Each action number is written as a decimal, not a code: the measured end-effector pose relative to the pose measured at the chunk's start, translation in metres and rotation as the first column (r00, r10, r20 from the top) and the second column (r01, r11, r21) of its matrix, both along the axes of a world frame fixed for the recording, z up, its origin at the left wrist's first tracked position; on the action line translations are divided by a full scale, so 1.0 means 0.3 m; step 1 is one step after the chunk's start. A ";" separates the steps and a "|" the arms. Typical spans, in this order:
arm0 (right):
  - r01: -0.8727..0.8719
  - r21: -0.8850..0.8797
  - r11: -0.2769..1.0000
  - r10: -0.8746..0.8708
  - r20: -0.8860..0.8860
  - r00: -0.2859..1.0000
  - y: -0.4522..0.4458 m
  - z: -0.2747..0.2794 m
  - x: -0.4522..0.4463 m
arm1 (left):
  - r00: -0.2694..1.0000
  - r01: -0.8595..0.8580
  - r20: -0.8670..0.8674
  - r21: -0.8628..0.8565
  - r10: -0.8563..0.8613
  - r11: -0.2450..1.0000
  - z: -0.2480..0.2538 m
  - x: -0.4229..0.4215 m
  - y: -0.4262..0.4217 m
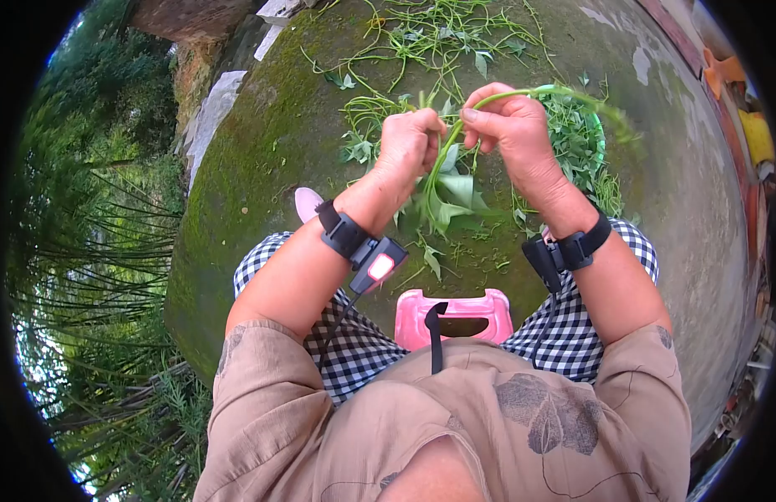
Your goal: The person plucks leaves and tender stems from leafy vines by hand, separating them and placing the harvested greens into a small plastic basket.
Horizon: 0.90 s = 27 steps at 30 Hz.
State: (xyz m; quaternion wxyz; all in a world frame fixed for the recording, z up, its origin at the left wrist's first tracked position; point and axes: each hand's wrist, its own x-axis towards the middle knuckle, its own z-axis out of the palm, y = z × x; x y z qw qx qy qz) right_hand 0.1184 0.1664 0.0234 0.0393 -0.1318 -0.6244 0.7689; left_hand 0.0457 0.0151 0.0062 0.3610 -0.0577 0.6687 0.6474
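A leafy green vine (pixel 445 167) hangs between my two hands, its broad leaves drooping below them. My left hand (pixel 411 142) is closed around its stems, and short stem ends stick up above the fist. My right hand (pixel 518 134) pinches a long green stem between thumb and fingers. That stem arches over the hand and trails off to the right, where its tip is blurred. Just beyond my right hand, picked leaves (pixel 570 125) fill a container with a green rim (pixel 601 138), partly hidden by the hand and forearm.
Bare vine stems (pixel 455 33) lie tangled on the mossy concrete ground (pixel 262 159) ahead. Loose bits of leaf are scattered below my hands. A pink plastic stool (pixel 413 322) shows between my knees. Bushes border the left; orange and yellow objects (pixel 756 136) stand at far right.
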 end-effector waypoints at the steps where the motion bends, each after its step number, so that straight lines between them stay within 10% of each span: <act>1: -0.013 -0.001 1.000 0.013 -0.012 1.000 0.011 0.016 -0.001 | 1.000 0.014 -0.014 0.029 -0.014 0.999 -0.016 -0.012 -0.007; 8: -0.007 -0.297 0.955 0.025 0.056 0.998 0.174 0.021 -0.001 | 0.943 0.000 -0.330 -0.104 -0.034 0.995 -0.100 -0.138 -0.043; 11: -0.070 -0.302 0.951 0.094 0.068 0.993 0.195 0.013 0.017 | 0.659 -0.027 -0.667 -0.483 -0.348 0.875 -0.133 -0.207 -0.069; 13: -0.124 -0.295 0.947 0.158 0.093 0.983 0.208 0.006 0.026 | 0.601 0.115 -0.690 -0.424 -0.403 0.898 -0.117 -0.155 -0.044; 17: -0.147 -0.305 0.941 0.186 0.103 0.977 0.199 0.006 0.032 | 0.853 0.522 -0.068 0.090 -0.518 0.848 -0.014 -0.014 0.008; 27: -0.204 -0.068 0.977 0.211 0.121 0.970 0.246 -0.016 0.035 | 0.818 0.394 0.249 0.413 -0.518 0.821 -0.014 0.036 0.019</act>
